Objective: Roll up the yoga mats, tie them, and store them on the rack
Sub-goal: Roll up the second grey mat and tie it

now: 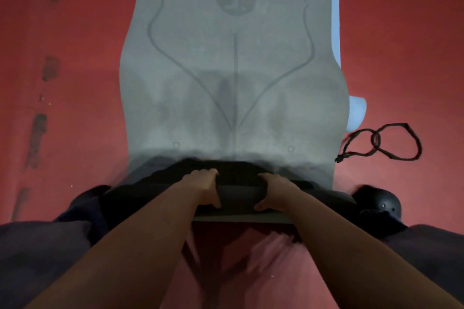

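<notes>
Floor: red carpet [75, 108], dark-stained, under grey mat [233, 83].
Hands: left hand [204, 189], right hand [272, 192] grasp the mat's rolled end.
Beside: black strap [391, 143].

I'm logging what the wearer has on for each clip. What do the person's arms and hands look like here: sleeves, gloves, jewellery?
Both forearms are bare up to the frame's bottom edge, with no sleeves in view. The left hand and right hand wear no gloves, and no rings, watch or bracelets are visible, though the picture is dim and slightly blurred.

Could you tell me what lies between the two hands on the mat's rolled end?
In the head view, only the dark rolled mat shows between the left hand and right hand.
</notes>
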{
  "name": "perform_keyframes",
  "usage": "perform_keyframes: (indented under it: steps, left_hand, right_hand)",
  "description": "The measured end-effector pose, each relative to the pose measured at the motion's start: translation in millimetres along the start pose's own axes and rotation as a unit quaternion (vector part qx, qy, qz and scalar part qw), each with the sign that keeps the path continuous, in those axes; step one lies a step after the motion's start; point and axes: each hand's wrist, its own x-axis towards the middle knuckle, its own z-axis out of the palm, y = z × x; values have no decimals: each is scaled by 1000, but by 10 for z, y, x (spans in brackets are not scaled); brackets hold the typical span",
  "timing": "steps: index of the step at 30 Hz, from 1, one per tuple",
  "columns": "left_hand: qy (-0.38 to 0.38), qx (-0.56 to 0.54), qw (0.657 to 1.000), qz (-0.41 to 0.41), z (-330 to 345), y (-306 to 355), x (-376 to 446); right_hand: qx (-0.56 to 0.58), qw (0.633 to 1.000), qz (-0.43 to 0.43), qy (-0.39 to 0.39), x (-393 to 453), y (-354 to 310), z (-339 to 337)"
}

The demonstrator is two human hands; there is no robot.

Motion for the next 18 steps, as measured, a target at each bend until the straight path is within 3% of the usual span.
perform_keyframes:
  steps: [5, 10, 15, 18]
  left_hand:
    - [5, 130, 991, 28, 170, -27, 40]
    - [35, 140, 989, 41, 17, -9, -55]
    - [105, 129, 986, 32, -350, -32, -378]
    - [194, 157, 968, 42, -582, 54, -744]
  right_hand:
    - [-81, 996, -24, 4, 104, 11, 126]
    - [-112, 991, -51, 50, 8, -29, 8]
    - [-150, 975, -70, 147, -355, -67, -493]
    - [-199, 962, -58, 175, -711, -70, -779]
